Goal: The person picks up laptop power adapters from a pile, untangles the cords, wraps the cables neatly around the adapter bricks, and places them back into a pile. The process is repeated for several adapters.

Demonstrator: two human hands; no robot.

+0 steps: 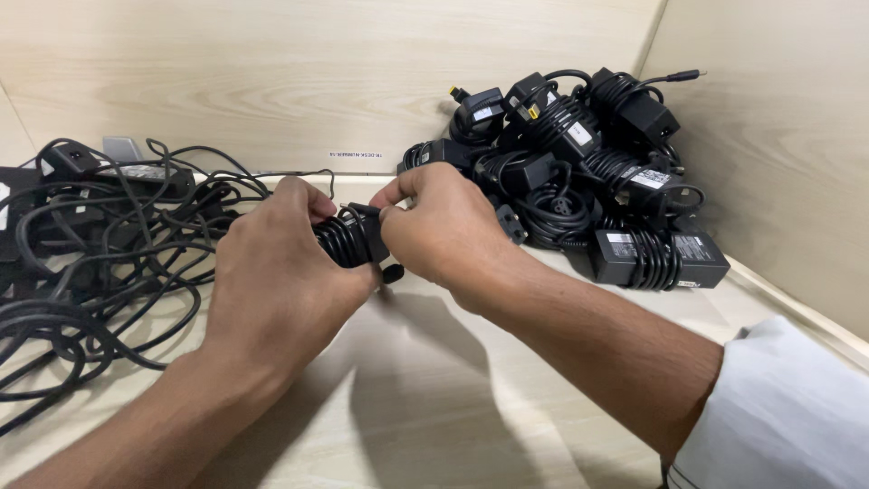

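Two hands meet at the centre of the head view, both gripping one black power adapter [348, 240] with its cord wound around it. Left hand [272, 276] is wrapped around the left part of the bundle, fingers curled over the top, closed on it. Right hand [444, 226] pinches the cord end at the bundle's right side between thumb and forefinger, narrow grip. Adapter is held just above the pale wooden desk [434, 389], near the middle, between the two heaps; its long axis runs roughly left to right, the right end tipped a bit toward the back wall, coil loops crossing it. One small black plug tip [393, 272] sticks out below the right hand, pointing down toward the desk. Right of the hands, one pile of wound adapters [588, 181] sits in the back corner, at least eight counted, exact number hard to tell as they overlap. Left, one loose tangle of black cords [100, 244] lies on the desk, with two or three adapter bricks at its far edge; count unclear. One white sleeve [778, 417] shows on the right arm.
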